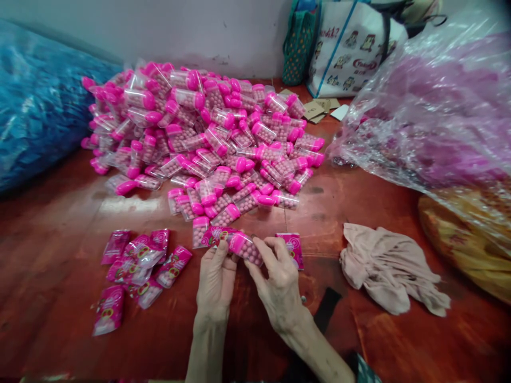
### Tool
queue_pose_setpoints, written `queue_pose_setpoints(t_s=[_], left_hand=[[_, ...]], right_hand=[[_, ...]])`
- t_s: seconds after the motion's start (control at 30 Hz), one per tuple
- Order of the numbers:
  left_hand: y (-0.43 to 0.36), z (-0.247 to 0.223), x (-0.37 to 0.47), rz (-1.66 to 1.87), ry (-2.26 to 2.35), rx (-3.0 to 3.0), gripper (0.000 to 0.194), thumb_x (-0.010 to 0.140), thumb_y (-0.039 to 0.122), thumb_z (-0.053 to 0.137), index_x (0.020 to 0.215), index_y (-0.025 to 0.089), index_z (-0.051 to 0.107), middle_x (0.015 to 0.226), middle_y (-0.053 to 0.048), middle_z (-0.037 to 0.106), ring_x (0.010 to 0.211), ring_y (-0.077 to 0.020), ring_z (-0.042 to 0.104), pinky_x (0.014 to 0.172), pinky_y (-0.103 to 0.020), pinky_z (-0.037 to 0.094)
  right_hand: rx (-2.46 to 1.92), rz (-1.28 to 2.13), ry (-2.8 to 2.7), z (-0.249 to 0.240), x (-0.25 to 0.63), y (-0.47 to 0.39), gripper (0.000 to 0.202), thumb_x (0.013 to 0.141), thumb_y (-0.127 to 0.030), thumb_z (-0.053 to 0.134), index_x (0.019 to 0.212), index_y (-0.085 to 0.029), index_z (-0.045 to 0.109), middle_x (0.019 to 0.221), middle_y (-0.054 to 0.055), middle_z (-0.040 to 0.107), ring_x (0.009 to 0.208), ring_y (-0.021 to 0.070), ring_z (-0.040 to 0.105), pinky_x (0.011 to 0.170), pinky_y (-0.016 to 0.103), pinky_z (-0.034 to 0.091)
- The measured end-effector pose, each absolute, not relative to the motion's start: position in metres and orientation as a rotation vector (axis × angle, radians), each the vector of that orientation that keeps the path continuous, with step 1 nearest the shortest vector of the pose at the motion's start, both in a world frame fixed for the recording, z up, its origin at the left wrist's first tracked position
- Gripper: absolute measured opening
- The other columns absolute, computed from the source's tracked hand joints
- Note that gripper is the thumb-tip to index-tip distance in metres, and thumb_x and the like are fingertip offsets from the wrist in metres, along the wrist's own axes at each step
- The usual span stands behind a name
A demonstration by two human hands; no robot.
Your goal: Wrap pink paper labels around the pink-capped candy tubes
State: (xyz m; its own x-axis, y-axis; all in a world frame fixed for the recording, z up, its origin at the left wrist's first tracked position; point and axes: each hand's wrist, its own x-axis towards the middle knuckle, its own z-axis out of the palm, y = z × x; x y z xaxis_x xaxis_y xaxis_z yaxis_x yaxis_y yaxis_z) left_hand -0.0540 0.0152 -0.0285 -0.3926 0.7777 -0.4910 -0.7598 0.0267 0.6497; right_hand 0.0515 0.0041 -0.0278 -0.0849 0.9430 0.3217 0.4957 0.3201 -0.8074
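Note:
My right hand (279, 279) is closed on a small clear bottle (248, 251) of pink candy balls with a pink cap. Its cap end points left, toward my left hand. Between the thumb and fingers of my left hand (217, 279) is a printed pink wrapper sleeve (215, 232), touching or overlapping the cap end; I cannot tell whether the bottle is inside it. Just beyond the sleeve stands an unwrapped candy bottle (199, 229). A flat printed wrapper (290, 247) lies partly behind my right hand. Several wrapped bottles (138, 260) lie to the left.
A large heap of candy bottles (215, 127) covers the back of the red table (159, 356). A blue plastic bag (43, 106) bulges at left. On the right are a beige cloth (387, 266), a clear plastic bag (435, 106) and a brown-yellow round item (471, 239). Tote bags (351, 48) stand behind.

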Motion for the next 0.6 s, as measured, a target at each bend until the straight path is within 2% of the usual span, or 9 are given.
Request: queue_pose_setpoints(t_s=[0.17, 0.3, 0.43, 0.6], left_hand=[[0.014, -0.028, -0.057, 1.561, 0.994, -0.059, 0.014, 0.067, 0.016, 0.067, 0.081, 0.016, 0.065, 0.08, -0.006, 0.07, 0.086, -0.0211, 0.064, 0.087, -0.037, 0.046], [0.012, -0.029, -0.054, 1.533, 0.959, -0.007, 0.018, 0.07, 0.019, 0.065, 0.087, 0.016, 0.065, 0.088, -0.008, 0.069, 0.097, -0.0236, 0.06, 0.09, -0.038, 0.044], [0.011, -0.029, -0.047, 1.465, 0.971, 0.08, 0.023, 0.072, 0.026, 0.064, 0.091, 0.013, 0.065, 0.091, -0.009, 0.069, 0.093, -0.0239, 0.061, 0.087, -0.038, 0.046], [0.013, -0.026, -0.041, 1.442, 0.976, 0.137, 0.02, 0.069, 0.022, 0.066, 0.087, 0.013, 0.066, 0.084, -0.008, 0.07, 0.089, -0.0225, 0.063, 0.084, -0.036, 0.047]], right_hand=[[-1.299, 0.727, -1.63, -0.03, 0.051, 0.005, 0.034, 0.074, -0.01, 0.057, 0.107, -0.02, 0.057, 0.092, 0.005, 0.054, 0.083, 0.0169, 0.057, 0.071, 0.028, 0.051], [-1.267, 0.761, -1.549, -0.029, 0.051, 0.007, 0.034, 0.073, -0.009, 0.058, 0.104, -0.02, 0.058, 0.089, 0.005, 0.056, 0.081, 0.0168, 0.058, 0.072, 0.029, 0.052], [-1.265, 0.629, -1.572, -0.031, 0.05, 0.005, 0.033, 0.074, -0.008, 0.055, 0.105, -0.021, 0.058, 0.088, 0.005, 0.057, 0.081, 0.0174, 0.059, 0.072, 0.03, 0.052], [-1.255, 0.52, -1.575, -0.036, 0.048, 0.002, 0.033, 0.076, -0.006, 0.053, 0.106, -0.02, 0.056, 0.088, 0.007, 0.059, 0.085, 0.0181, 0.06, 0.076, 0.031, 0.052]])
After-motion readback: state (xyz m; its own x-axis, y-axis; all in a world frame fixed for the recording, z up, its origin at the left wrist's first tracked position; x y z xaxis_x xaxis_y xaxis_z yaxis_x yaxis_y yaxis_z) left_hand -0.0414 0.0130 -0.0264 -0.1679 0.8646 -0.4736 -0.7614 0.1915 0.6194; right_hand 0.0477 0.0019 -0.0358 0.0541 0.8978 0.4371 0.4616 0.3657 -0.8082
